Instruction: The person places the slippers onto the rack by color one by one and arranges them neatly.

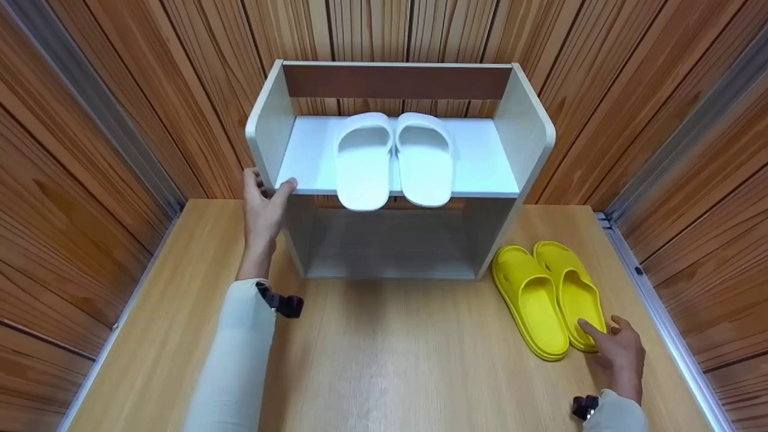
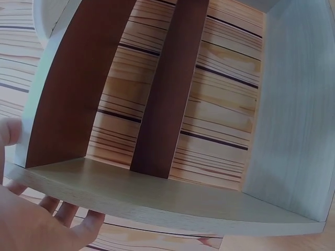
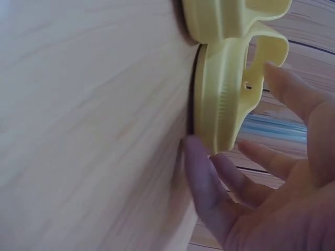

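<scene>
Brown wooden panels (image 1: 369, 30) stand at the far, left and right sides. Metal strips (image 1: 663, 324) border the pale wooden surface (image 1: 414, 366) at left and right.

The rack (image 1: 521, 135) has pale grey sides, a bright white upper shelf (image 1: 483, 165) and a dark brown back strip (image 1: 396, 81). Plain white slippers (image 1: 363, 177) overlap the shelf's front edge; solid yellow slippers (image 1: 543, 312) lie near the right edge of the faintly grained tan floor (image 1: 414, 354). Orange-brown wall boards (image 1: 678, 90) carry dark streaks.
</scene>
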A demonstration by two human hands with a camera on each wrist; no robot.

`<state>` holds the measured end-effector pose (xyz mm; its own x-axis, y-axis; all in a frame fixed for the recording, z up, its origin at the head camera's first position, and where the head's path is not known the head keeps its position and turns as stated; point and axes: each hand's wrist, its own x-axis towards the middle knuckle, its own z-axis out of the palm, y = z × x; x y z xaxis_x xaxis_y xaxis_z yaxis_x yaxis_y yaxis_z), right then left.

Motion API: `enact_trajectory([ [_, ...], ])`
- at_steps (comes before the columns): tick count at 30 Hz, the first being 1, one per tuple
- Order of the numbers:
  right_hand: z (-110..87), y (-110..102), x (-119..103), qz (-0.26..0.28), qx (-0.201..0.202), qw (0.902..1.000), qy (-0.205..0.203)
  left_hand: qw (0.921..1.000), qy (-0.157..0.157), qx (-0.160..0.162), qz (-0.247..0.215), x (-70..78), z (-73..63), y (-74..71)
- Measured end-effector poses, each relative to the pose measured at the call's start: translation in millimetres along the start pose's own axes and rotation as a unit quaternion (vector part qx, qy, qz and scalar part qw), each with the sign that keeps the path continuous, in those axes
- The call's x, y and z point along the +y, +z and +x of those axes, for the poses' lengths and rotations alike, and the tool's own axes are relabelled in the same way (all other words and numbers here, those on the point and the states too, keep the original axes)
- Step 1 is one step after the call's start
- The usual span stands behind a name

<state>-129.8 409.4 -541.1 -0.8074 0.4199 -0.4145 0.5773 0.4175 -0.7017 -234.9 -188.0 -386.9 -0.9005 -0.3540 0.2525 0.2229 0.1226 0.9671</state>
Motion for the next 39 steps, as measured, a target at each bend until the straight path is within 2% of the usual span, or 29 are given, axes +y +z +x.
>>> enact_trajectory([
  [5,3.2,-0.2,11.1,0.045,0.015,0.9988,0.013,1.0000,-0.004,0.008,-0.004,-2.2,-1.1,2.3],
  [10,6.0,-1.2,16.0,0.101,0.035,0.9931,0.048,0.9998,-0.008,0.008,-0.014,-0.8,-2.7,5.4],
  [15,7.0,-1.4,14.4,0.172,0.044,0.9796,0.093,0.9997,-0.018,0.013,-0.012,1.0,-4.0,6.3],
  [18,6.6,-1.9,14.1,0.209,0.045,0.9712,0.106,0.9997,-0.018,0.014,-0.011,0.8,-3.4,4.9],
  [20,6.0,-3.1,14.7,0.204,0.049,0.9729,0.097,0.9997,-0.015,0.013,-0.012,0.9,-2.7,4.0],
  [23,5.0,-6.7,16.4,0.159,0.063,0.9828,0.069,0.9998,-0.010,0.009,-0.014,1.2,-1.3,3.5],
  [25,3.2,-10.0,16.3,0.143,0.068,0.9858,0.056,0.9998,-0.009,0.008,-0.013,1.6,-0.5,3.3],
  [35,-13.9,-28.6,-1.0,0.146,0.069,0.9852,0.057,0.9998,-0.013,0.008,-0.010,4.1,1.0,1.9],
  [39,-22.4,-33.0,-4.9,0.127,0.067,0.9891,0.034,0.9998,-0.018,0.007,-0.009,3.2,1.4,2.3],
])
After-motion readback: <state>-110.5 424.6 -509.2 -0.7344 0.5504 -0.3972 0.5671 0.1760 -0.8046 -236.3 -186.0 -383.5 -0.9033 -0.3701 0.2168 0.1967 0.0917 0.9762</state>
